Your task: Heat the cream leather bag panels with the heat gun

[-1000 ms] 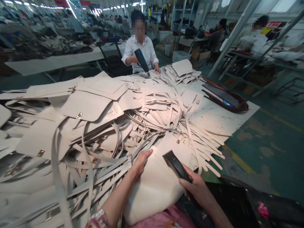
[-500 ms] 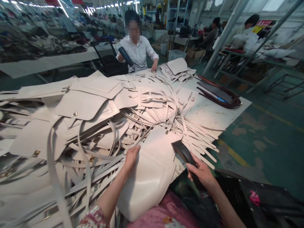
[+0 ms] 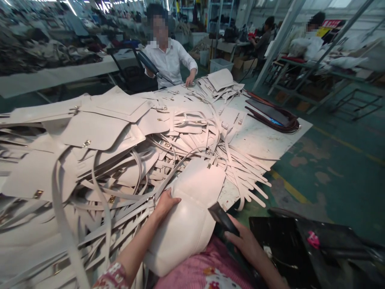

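A cream leather bag piece [image 3: 188, 212] with a small metal clasp near its top lies at the table's front edge, reaching down to my lap. My left hand [image 3: 165, 204] grips its left edge, thumb lying on top of the leather. In my right hand [image 3: 245, 241] is a black handheld tool [image 3: 224, 218], its flat wide end pointed at the right side of the piece. A thin gap shows between the tool and the leather. Cream straps [image 3: 246, 176] fan out just beyond.
Heaped cream bag parts [image 3: 96, 128] cover the table's left and middle. Dark straps [image 3: 273, 114] lie at the right corner. Across the table a person in a white shirt [image 3: 171, 60] holds a dark tool [image 3: 150, 64]. A black chair [image 3: 279, 241] stands at my right.
My right hand and the black tool have moved down and left, nearer my lap. My left thumb now stretches across the leather. The view has shifted slightly.
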Demonstrator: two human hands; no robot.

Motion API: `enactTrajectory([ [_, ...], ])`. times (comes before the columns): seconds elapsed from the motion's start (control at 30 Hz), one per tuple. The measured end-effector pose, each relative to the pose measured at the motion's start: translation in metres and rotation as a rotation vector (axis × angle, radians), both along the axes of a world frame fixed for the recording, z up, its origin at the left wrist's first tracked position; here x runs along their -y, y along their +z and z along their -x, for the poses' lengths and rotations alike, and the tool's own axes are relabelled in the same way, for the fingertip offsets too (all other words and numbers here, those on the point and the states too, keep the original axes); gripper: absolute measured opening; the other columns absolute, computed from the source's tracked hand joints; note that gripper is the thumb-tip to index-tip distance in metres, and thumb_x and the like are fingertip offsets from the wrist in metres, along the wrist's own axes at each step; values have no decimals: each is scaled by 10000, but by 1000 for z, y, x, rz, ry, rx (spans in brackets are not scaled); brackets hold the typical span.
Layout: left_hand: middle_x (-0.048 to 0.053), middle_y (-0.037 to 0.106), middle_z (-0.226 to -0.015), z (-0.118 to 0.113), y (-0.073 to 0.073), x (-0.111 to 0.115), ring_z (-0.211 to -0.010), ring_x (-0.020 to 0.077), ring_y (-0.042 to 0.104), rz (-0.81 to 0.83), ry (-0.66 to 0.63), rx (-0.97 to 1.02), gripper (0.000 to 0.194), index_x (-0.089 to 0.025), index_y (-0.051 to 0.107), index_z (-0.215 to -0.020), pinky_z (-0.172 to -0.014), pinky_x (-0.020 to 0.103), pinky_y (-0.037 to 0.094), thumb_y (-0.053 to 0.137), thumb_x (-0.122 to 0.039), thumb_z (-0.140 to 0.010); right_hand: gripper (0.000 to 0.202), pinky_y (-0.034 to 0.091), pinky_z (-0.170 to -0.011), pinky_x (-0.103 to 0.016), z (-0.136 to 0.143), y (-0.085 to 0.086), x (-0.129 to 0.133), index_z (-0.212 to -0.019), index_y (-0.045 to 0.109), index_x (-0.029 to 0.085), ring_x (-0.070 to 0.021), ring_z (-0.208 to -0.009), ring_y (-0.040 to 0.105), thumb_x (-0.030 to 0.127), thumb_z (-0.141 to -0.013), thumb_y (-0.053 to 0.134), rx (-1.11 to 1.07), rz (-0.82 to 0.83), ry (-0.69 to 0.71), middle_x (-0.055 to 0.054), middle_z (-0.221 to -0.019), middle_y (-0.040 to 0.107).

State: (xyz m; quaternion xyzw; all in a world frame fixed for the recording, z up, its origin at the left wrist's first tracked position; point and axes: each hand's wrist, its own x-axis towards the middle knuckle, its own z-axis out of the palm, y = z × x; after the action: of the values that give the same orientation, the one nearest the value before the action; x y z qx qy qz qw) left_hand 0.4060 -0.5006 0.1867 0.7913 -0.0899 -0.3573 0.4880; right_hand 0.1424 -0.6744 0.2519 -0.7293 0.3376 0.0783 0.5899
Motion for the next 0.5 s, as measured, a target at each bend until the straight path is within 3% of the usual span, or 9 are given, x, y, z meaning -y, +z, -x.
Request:
enactTrajectory([
  [0.13, 55, 665, -715, 6, -8, -3, -598, 215, 619, 19, 19, -39, 377, -104, 594, -892, -556, 295, 476, 659, -210, -536, 606, 480, -764, -387, -5, 0, -5, -1322, 378, 206, -278, -937, 596, 383, -757, 507, 38, 42, -39, -72, -1000, 668],
  [0.3, 37, 657, -666, 8, -13, -9, -553, 199, 604, 43, 59, -82, 366, -111, 591, -864, -515, 278, 464, 675, -197, -519, 535, 384, -930, -402, 9, -4, -12, -1223, 514, 189, -284, -1102, 506, 353, -717, 572, 83, -1, -26, -83, -1180, 594],
  [0.37, 38, 661, -678, 10, -12, -9, -553, 199, 606, 65, 67, -107, 367, -117, 584, -882, -514, 283, 467, 671, -217, -540, 524, 411, -894, -378, 1, -7, -11, -1222, 514, 193, -270, -1026, 553, 335, -721, 569, 87, -9, -47, -64, -1098, 637],
  [0.43, 38, 666, -698, 11, -11, -9, -570, 199, 610, 87, 80, -123, 373, -123, 579, -891, -533, 287, 474, 674, -226, -546, 526, 484, -718, -338, -13, -9, -8, -1248, 483, 208, -232, -757, 628, 324, -739, 548, 73, -7, -70, -18, -823, 690],
  [0.5, 36, 666, -703, 11, -10, -9, -580, 196, 610, 100, 100, -128, 376, -125, 577, -882, -548, 285, 476, 684, -220, -534, 528, 463, -530, -288, -23, -11, -4, -1276, 442, 219, -178, -490, 562, 321, -764, 519, 52, 10, -107, 49, -549, 598],
])
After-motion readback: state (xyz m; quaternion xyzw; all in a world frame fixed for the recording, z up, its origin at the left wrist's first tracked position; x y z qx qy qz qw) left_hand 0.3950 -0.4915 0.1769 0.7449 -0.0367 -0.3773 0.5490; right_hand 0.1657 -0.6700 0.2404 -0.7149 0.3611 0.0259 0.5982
